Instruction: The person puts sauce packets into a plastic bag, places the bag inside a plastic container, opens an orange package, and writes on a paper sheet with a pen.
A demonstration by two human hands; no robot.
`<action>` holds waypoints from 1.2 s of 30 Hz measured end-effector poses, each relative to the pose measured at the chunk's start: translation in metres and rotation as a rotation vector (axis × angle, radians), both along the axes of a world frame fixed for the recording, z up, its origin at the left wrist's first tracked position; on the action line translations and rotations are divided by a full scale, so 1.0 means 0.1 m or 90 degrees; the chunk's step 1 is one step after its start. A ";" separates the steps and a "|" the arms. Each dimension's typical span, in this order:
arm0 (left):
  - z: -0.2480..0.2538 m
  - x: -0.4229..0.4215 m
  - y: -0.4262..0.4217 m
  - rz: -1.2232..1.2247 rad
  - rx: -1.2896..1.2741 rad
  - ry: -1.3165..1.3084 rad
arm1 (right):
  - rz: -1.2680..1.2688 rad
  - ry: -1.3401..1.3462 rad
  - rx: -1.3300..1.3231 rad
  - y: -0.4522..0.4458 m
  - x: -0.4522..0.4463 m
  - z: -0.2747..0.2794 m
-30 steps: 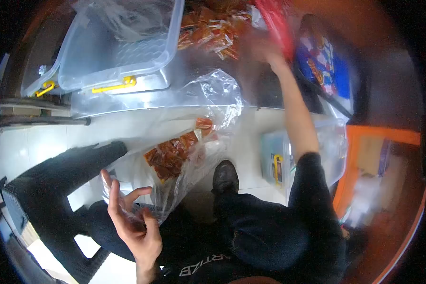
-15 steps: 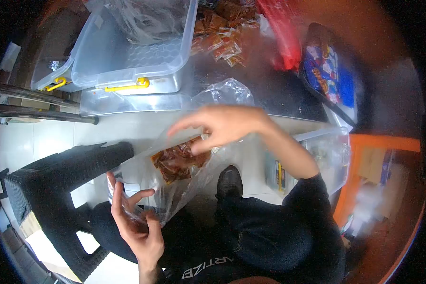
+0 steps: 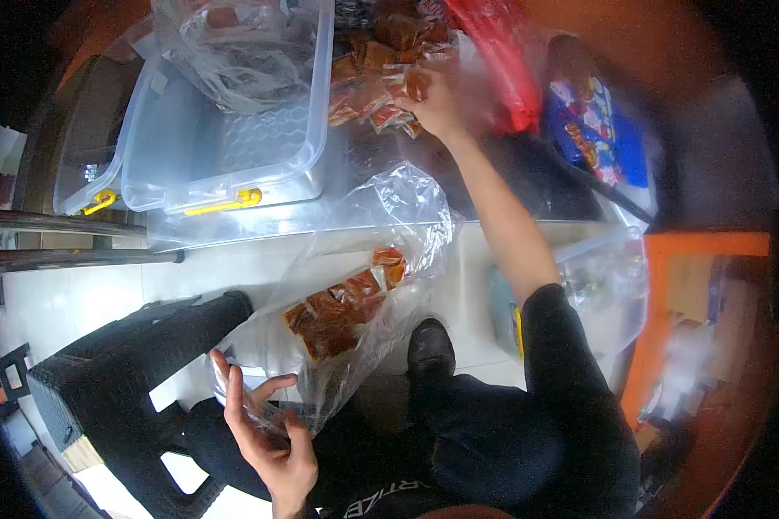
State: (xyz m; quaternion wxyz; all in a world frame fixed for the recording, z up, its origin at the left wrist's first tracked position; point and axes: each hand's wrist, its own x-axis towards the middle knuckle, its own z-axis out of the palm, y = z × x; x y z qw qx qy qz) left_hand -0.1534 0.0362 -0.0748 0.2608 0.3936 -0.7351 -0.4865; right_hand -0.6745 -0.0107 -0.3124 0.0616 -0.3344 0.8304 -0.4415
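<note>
Now propping crinkled, see-through bag (image 3: 394, 307), glossy with reddish-brown packets (image 3: 333, 316), on splayed left hand (image 3: 273, 445); touching packet pile (image 3: 370, 99) with right hand (image 3: 439, 105), grip there too obscured to tell.

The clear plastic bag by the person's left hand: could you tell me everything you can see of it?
The thin, clear, crinkled plastic bag stretches slantwise above the pale tiled floor. Its near end lies against the bare left hand; flat, reddish-brown packets show through its middle. The shiny far end overlaps, in view, the edge of the dark, glossy table; whether they touch is unclear.
</note>
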 end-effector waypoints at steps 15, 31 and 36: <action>0.02 0.13 0.02 -0.032 0.047 0.004 | -0.134 -0.270 -0.479 0.43 0.22 0.52; 0.02 0.17 0.10 -0.007 0.049 0.040 | -0.273 -0.272 -0.489 0.87 -0.10 0.83; 0.01 0.12 0.10 -0.013 0.031 0.045 | -0.008 -0.486 -0.595 0.83 0.68 1.73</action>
